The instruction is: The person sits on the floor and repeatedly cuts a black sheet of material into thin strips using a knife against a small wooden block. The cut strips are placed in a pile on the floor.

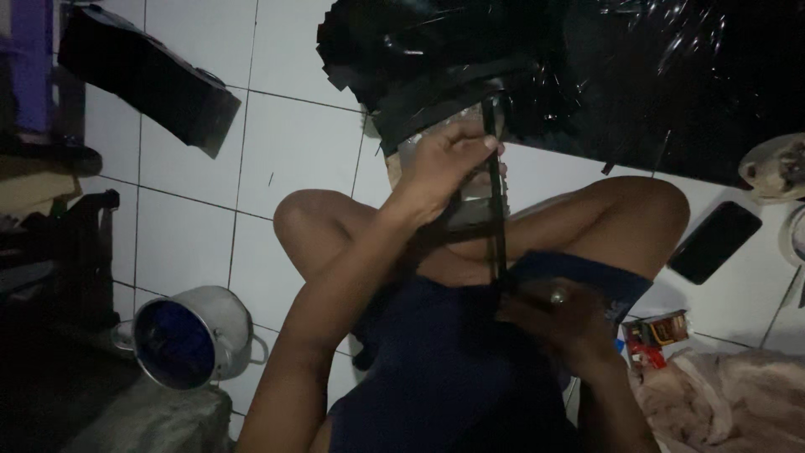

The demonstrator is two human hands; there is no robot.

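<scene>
Pinching the upper end of a thin black strip (496,201), the left hand (444,168) has its grip clenched on it up near the far black plastic sheet (637,75), while the right hand (558,323), wearing a ring, grips the strip's lower end near the lap, holding it taut between the knees. On the white tiled floor (302,151), a metal pot (189,335) lies on its side at near left, a dark phone (714,242) lies to the right, and a small red packet (654,335) sits beside a pale cloth (729,394) at near right.

The person wears dark navy shorts (444,369), with bare arms and bare knees. A ring sits on the right hand (558,323).
</scene>
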